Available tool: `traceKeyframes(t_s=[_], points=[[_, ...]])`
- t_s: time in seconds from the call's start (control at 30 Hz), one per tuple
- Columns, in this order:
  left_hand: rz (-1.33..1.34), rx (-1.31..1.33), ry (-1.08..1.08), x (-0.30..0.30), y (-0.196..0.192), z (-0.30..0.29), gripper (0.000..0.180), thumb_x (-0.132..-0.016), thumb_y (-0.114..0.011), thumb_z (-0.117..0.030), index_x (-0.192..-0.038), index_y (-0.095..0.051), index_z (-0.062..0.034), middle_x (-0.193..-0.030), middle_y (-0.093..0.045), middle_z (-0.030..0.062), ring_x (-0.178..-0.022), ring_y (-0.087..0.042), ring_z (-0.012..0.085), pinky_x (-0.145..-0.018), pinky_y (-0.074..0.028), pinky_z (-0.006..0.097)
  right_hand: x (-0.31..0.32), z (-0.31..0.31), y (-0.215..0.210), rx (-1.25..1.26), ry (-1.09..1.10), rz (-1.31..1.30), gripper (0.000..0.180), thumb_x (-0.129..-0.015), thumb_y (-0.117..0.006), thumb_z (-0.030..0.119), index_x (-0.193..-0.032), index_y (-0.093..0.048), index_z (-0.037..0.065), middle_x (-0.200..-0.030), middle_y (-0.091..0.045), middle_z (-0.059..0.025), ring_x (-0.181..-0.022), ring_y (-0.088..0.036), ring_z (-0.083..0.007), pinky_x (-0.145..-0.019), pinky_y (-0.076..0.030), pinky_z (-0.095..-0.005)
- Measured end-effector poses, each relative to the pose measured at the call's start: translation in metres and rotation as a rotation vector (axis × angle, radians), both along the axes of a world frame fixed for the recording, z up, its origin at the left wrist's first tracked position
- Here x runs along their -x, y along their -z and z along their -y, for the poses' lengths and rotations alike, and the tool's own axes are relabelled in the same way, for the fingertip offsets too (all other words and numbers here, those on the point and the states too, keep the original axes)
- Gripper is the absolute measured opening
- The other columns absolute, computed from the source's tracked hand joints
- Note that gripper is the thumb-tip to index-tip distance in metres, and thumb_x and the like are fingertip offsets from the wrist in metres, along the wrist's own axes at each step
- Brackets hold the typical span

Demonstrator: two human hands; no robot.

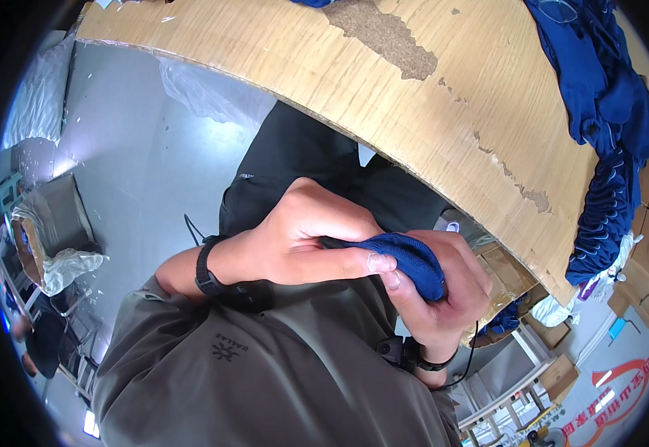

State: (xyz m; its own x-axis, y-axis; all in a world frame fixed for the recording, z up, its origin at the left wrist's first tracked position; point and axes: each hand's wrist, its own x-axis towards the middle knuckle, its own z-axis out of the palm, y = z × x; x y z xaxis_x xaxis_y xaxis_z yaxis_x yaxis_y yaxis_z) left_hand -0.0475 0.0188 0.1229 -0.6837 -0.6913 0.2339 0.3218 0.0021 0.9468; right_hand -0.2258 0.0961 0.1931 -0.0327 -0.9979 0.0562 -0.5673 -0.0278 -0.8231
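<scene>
Close in front of my chest, both my hands grip a folded piece of dark blue knit fabric (403, 257). My left hand (313, 235) pinches its near edge, with the thumb pressed on the cloth. From the other side, my right hand (462, 279) wraps round it, its thumb meeting the left thumb at the near edge. The fabric bulges in a rounded shape between the hands. Most of the fingers beneath it are hidden, and I cannot tell what kind of article it is.
A wooden table (287, 59) with peeled veneer curves beyond my lap. Dark blue garments (600, 104) are heaped along its right end. Cardboard boxes (648, 253) stand past it. At the left, an open box (34, 238) with plastic lining and a clear plastic sheet (205, 93) show.
</scene>
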Motion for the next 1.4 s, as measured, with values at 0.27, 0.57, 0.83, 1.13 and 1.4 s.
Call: traceKeyframes(t_s=[0.27,0.57,0.83,1.13,1.4], points=[[0.085,-0.18,0.116,0.003,-0.008,0.003,0.021,-0.092,-0.067,-0.014,-0.082,-0.068,0.0048,-0.058,-0.057,0.0117,-0.049,-0.054,0.0154,-0.047,-0.039,0.028,0.002,-0.007,-0.005,-0.042,0.12,-0.088,0.016,-0.078,-0.075,0.01,-0.091,-0.073,0.0,-0.078,-0.07,-0.0111,-0.064,-0.068,-0.0207,-0.058,-0.052,-0.0282],[-0.012,-0.131,0.104,0.011,0.009,-0.002,0.019,-0.086,-0.073,-0.015,-0.094,-0.07,0.0032,-0.067,-0.064,0.0139,-0.058,-0.064,0.0196,-0.053,-0.045,0.028,0.012,-0.015,-0.005,0.091,0.209,0.009,0.022,-0.078,-0.072,0.015,-0.08,-0.069,-0.007,-0.068,-0.066,-0.0143,-0.055,-0.063,-0.0237,-0.052,-0.048,-0.03],[0.256,0.039,0.216,0.003,0.025,0.0,0.025,-0.078,-0.08,-0.012,-0.092,-0.069,0.0044,-0.092,-0.071,0.017,-0.089,-0.071,0.03,-0.076,-0.055,0.035,0.009,-0.021,0.003,0.248,0.613,0.107,0.052,-0.09,-0.063,0.04,-0.087,-0.067,-0.012,-0.072,-0.067,-0.0127,-0.062,-0.06,-0.0156,-0.058,-0.045,-0.0267],[0.266,-0.357,0.374,-0.024,0.01,0.011,0.029,-0.084,-0.074,-0.011,-0.106,-0.065,0.0063,-0.086,-0.069,0.0068,-0.078,-0.06,0.0074,-0.068,-0.049,0.027,0.018,-0.012,-0.005,0.213,0.79,0.287,0.047,-0.092,-0.063,0.037,-0.093,-0.066,-0.01,-0.082,-0.07,-0.0153,-0.073,-0.065,-0.0174,-0.069,-0.049,-0.0267],[0.194,-0.358,0.209,-0.045,-0.04,0.015,0.051,-0.078,-0.075,0.001,-0.125,-0.056,0.013,-0.112,-0.069,0.0182,-0.101,-0.067,0.0184,-0.086,-0.051,0.028,0.054,-0.025,0.0,0.234,0.639,-0.103,0.038,-0.1,-0.054,0.028,-0.089,-0.065,-0.007,-0.083,-0.069,-0.0123,-0.069,-0.063,-0.0144,-0.062,-0.049,-0.0254]])
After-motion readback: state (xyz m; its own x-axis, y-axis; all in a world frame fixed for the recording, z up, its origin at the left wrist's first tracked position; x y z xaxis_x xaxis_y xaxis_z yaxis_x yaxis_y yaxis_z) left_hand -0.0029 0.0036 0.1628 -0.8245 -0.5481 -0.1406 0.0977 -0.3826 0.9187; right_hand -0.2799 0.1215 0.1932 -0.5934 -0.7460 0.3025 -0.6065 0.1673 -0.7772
